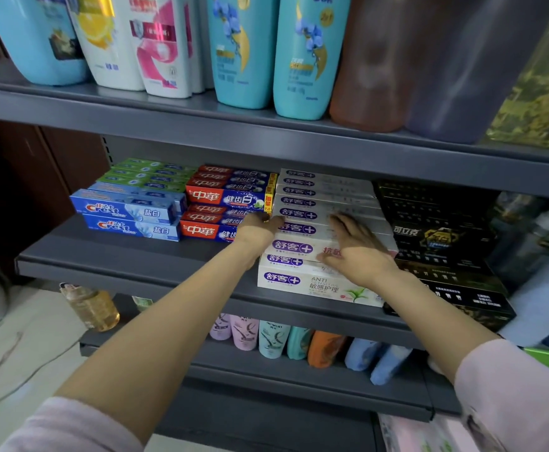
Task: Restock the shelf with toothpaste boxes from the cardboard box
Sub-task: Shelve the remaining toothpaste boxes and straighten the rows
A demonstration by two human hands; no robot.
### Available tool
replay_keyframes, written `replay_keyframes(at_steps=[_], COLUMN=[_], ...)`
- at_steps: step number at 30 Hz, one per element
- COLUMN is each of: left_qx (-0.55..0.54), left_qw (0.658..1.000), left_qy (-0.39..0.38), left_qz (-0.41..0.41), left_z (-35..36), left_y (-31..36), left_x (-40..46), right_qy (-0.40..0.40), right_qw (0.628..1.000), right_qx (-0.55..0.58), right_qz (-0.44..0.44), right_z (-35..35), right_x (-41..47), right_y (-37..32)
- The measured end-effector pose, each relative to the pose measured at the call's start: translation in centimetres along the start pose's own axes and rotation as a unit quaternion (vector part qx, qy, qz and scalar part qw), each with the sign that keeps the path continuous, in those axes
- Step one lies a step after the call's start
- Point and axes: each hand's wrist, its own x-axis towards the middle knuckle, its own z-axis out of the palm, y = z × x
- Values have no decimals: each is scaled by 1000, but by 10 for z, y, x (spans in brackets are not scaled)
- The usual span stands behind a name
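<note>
Left hand [257, 230] gripped the white box stack's [302, 247] left end; right hand [358, 251] lay flat, fingers spread, on top.

Grey metal shelf [129, 256], middle tier. Resting on it, from left to right: two stacks of blue toothpaste boxes [129, 212] with green boxes [149, 172] behind; red-and-blue boxes [216, 199] in stacked rows; white boxes with purple logos [302, 278], piled and running from near edge to far; black boxes [442, 243] at far right.
</note>
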Motion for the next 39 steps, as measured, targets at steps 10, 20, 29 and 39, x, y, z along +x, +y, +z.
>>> replay_keyframes(at_steps=[10, 20, 29, 39], left_qx=[384, 651, 755, 728], left_qw=[918, 750, 623, 647], left_qy=[61, 80, 60, 70], left_qz=[72, 82, 195, 213], left_z=[-51, -126, -156, -158], left_y=[-1, -19, -28, -30], left_x=[21, 46, 71, 81], right_qy=[-21, -31, -57, 6], right_qw=[996, 997, 990, 989], right_qx=[47, -38, -127, -144], right_qz=[-72, -61, 16, 27], right_z=[-29, 11, 51, 69], right_x=[26, 86, 119, 128], right_y=[-63, -149, -173, -175])
